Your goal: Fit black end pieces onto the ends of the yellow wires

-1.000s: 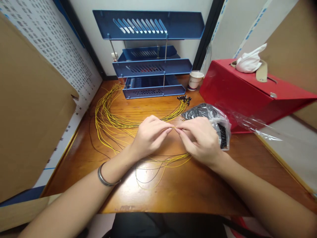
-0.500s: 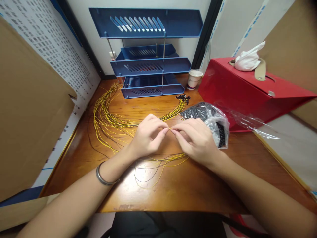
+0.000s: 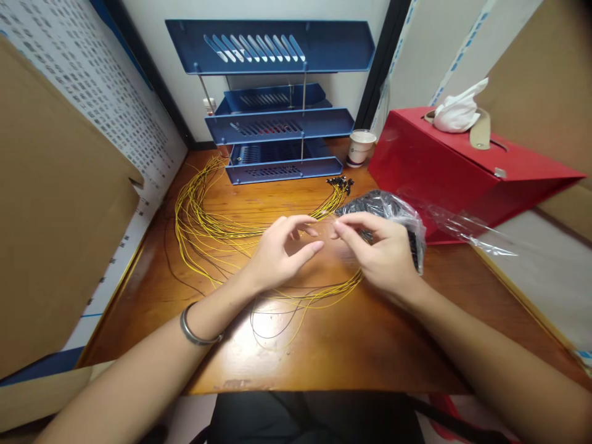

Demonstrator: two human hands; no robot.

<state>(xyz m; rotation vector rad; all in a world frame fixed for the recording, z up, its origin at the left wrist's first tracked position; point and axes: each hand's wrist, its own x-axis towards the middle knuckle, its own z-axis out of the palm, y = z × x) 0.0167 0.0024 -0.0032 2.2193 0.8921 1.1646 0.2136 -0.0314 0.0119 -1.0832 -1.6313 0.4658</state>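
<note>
My left hand (image 3: 285, 250) hovers over the middle of the table, thumb and fingers parted with nothing visible between them. To its right, my right hand (image 3: 382, 246) is pinched at thumb and fingertips; whatever is in the pinch is too small to make out. Behind both hands a bundle of yellow and black wires (image 3: 198, 209) curves round from the left, its dark connector ends (image 3: 341, 184) gathered at the back. More yellow wire ends (image 3: 333, 293) run beneath my right hand. A clear plastic bag (image 3: 383, 203) of small black parts lies just behind my right hand, partly covered by it.
A blue tiered tray rack (image 3: 287, 123) stands at the back, with a paper cup (image 3: 361, 148) beside it. A red box (image 3: 425, 166) topped by a white tissue (image 3: 457, 114) is at the right. Cardboard (image 3: 55, 203) walls off the left side.
My hands have come apart from their joined pinch on a thin yellow wire. The left fingers have spread, and the right hand has shifted slightly right, still pinched.
</note>
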